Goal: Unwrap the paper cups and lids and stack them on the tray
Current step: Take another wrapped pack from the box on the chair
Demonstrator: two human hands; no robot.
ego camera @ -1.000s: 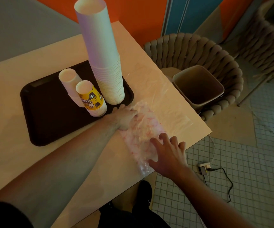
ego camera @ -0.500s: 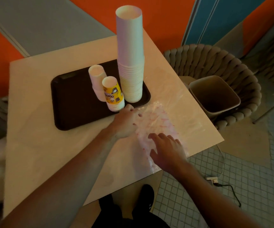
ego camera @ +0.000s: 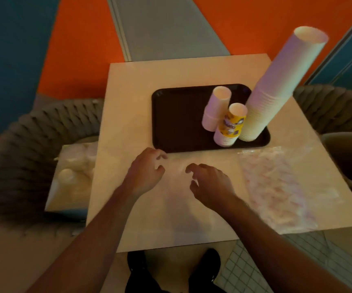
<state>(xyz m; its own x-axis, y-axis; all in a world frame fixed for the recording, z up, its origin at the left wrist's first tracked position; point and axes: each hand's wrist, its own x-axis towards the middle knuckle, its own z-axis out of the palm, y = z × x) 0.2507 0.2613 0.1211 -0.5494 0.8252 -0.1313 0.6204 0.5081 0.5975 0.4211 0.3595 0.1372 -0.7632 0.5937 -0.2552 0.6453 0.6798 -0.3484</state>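
Bag on the chair: a pale plastic bag (ego camera: 73,172) with rounded white shapes inside is seen at 9 o'clock, on a woven chair (ego camera: 23,144) beside the counter (ego camera: 128,102); whether it holds wrapped lids or cups cannot be told.
Left hand: the left hand (ego camera: 144,172) has been lifted off the wrapper and is now held over bare counter at 6 o'clock of the tray; its grip is loosely curled and nothing is held.
Tray: the dark tray (ego camera: 177,117) is carried at the counter's middle, with its left half uncovered.
Right hand: the right hand (ego camera: 210,183) has likewise been drawn away from the wrapper; its grip is relaxed and empty.
Cups: a short white stack (ego camera: 216,108), a yellow printed stack (ego camera: 231,125) and a tall white stack (ego camera: 276,85) are stood on the tray's right end, at 3 o'clock.
Wrapper: the empty clear wrapper (ego camera: 274,187) has been left flat at 4 o'clock, near the counter's edge.
Meaning: the cups are judged unwrapped and stacked; the bag at 9 o'clock is probably to be fetched next.
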